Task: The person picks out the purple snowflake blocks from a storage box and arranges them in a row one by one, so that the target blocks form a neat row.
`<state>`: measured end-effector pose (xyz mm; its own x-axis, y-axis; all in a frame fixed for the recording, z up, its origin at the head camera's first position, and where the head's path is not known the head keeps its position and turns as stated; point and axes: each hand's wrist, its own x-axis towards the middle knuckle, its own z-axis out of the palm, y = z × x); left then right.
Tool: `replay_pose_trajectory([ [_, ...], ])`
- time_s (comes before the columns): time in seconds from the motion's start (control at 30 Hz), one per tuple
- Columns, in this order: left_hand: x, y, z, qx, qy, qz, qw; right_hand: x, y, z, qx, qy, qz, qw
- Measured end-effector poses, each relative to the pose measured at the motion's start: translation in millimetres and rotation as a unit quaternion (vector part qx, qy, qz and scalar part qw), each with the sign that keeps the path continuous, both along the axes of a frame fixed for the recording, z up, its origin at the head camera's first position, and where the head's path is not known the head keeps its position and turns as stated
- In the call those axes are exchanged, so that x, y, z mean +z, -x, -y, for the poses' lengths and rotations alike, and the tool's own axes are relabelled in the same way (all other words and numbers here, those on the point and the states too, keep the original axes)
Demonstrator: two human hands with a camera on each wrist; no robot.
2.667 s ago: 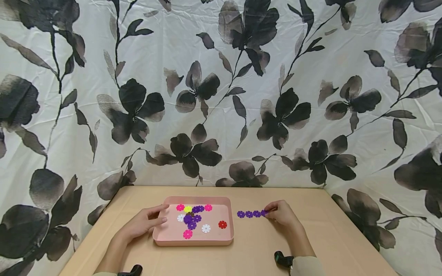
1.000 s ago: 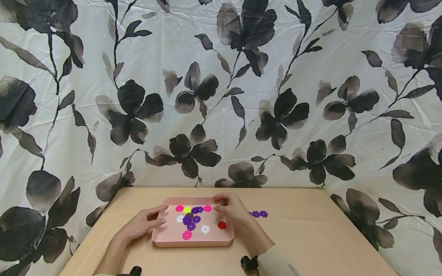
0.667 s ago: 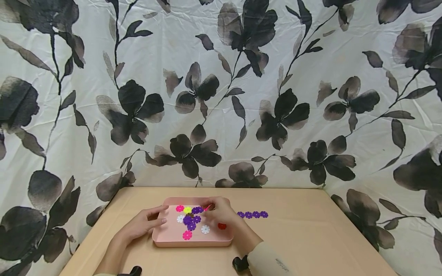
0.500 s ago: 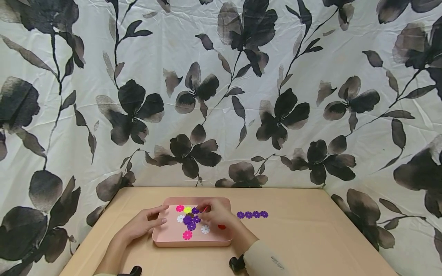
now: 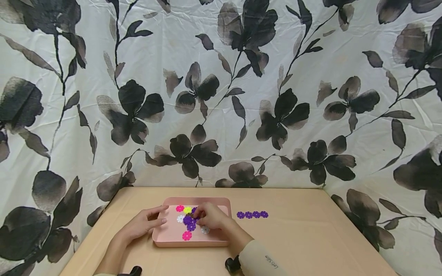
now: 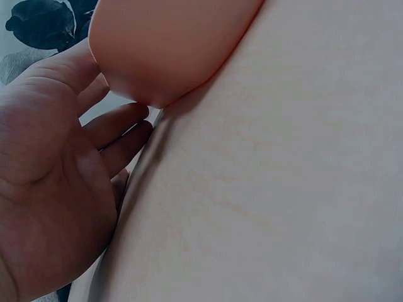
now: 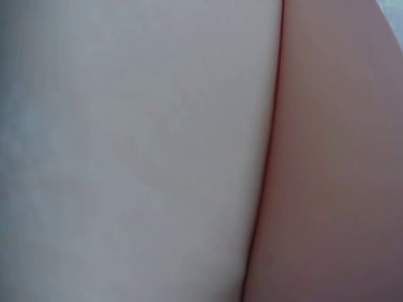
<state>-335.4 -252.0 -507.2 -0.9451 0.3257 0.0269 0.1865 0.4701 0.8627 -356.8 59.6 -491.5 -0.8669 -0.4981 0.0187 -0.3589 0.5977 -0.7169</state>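
Observation:
A pink tray [image 5: 191, 243] holds flower-shaped pieces: a purple cluster [image 5: 188, 220], a yellow one [image 5: 187, 210], a white one [image 5: 180, 218] and pink ones, including a pink flower piece [image 5: 187, 235] near the front. My left hand [image 5: 143, 222] touches the tray's left side with extended fingers; in the left wrist view its fingertips meet the tray wall [image 6: 164, 50]. Inside the tray, my right hand [image 5: 215, 218] has bent fingers, tips right at the purple cluster. I cannot tell whether a piece is between them. It partly covers a white flower piece [image 5: 205, 230].
Right of the tray, a row of purple flower pieces [image 5: 252, 214] lies on the tan tabletop [image 5: 293, 237]. A white cloth with dark flowers [image 5: 241, 115] hangs behind. The right wrist view shows a pale surface [image 7: 157, 151] beside a blurred pinkish one.
My right hand has left the purple row, reached into the tray and moved left over a pink flower piece to the purple cluster. My left hand has stayed at the tray's left side.

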Motion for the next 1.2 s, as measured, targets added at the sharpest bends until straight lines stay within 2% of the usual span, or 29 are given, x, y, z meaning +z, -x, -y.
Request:
replay_pose_trajectory([
  [0.47,-0.9,1.3,0.6,0.001,-0.001,0.003,1.0000,5.1,-4.3,0,-0.006,0.008,-0.003,0.9999],
  [0.77,-1.0,1.4,0.1,-0.002,-0.005,0.003,1.0000,12.1,-8.6,-11,-0.041,0.023,0.005,0.9989],
  [0.9,-0.9,1.1,0.0,-0.001,-0.005,0.006,1.0000,17.3,-10.3,-24,-0.056,0.055,0.005,0.9969],
  [1.03,-0.6,0.7,0.1,0.000,-0.004,0.009,1.0000,22.7,-12.3,-41,-0.069,0.097,-0.014,0.9927],
  [1.2,-0.5,0.7,0.3,0.000,-0.002,0.007,1.0000,28.1,-14.8,-63,-0.095,0.156,-0.036,0.9825],
])
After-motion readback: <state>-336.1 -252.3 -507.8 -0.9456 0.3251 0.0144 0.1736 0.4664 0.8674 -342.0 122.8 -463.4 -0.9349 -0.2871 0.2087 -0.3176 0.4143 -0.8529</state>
